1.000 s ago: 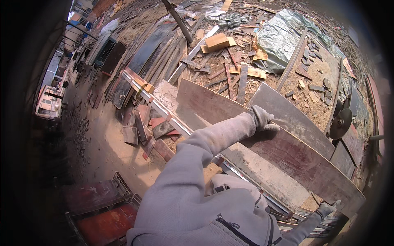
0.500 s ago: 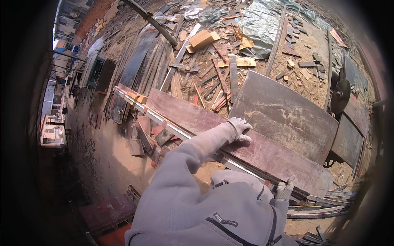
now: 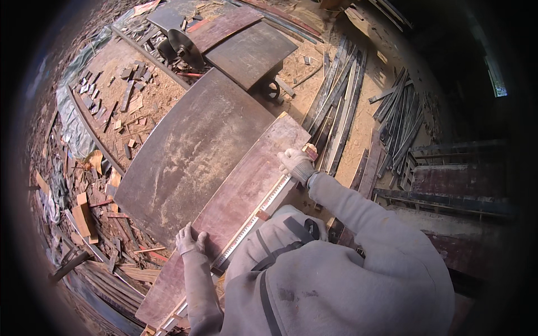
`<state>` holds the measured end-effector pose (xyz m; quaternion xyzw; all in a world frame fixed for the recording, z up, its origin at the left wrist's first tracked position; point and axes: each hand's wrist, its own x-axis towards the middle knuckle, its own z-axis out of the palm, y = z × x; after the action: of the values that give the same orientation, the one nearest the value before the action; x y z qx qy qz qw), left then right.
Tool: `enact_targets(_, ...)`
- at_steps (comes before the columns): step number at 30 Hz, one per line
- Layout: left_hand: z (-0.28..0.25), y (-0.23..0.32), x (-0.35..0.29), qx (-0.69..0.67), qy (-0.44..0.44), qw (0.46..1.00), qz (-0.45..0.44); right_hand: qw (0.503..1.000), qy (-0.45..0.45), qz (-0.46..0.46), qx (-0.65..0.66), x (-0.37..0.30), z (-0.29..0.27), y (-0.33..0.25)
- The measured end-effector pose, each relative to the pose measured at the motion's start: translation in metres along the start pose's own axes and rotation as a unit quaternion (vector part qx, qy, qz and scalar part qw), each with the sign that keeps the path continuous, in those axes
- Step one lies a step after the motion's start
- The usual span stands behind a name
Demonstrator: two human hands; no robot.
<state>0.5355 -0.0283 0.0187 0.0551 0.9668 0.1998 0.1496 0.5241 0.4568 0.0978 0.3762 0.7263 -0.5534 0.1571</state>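
Observation:
Across in front of me lies a long, narrow reddish board [image 3: 246,193], slanting from lower left to upper right. A white, marked measuring strip [image 3: 252,224] runs along its near edge. My left hand [image 3: 190,241], in a pale work glove, rests on the board with thumb and fingers apart, so it is open. Near the board's right end, my gloved right hand [image 3: 295,163] is closed over the near edge; its fingertips are partly hidden. A small reddish block [image 3: 310,150] sits just beside it. Beyond the board is a wide, dusty brown tabletop [image 3: 193,148].
A round saw blade [image 3: 185,49] stands upright past the tabletop, with a second dark panel [image 3: 252,53] beside it. Long strips of wood [image 3: 342,106] lie on the ground to the right. Wood offcuts [image 3: 134,84] litter the ground at the left.
My view has swung to the right, bringing the wood strips and dark racks into sight. The left hand lies flat at the left part of the board; the right hand is still at its right end.

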Motion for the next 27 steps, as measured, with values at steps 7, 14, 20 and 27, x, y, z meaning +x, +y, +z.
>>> enact_targets(7, -0.003, 0.009, 0.014, 0.075, -0.024, 0.997, -0.011, 0.94, 0.138, 0.041, -0.31, 0.086, -0.101, 0.041)
enact_targets(14, -0.031, 0.064, 0.04, 0.127, -0.167, 0.972, -0.106, 0.953, 0.154, 0.054, -0.254, 0.093, -0.104, 0.029)
enact_targets(20, 0.017, 0.181, 0.096, -0.067, 0.01, 0.986, 0.152, 0.949, 0.086, 0.028, -0.301, 0.095, -0.113, -0.003)
enact_targets(27, 0.026, 0.208, 0.128, -0.01, -0.016, 0.999, 0.032, 0.943, 0.115, -0.043, -0.309, 0.237, -0.192, -0.118)
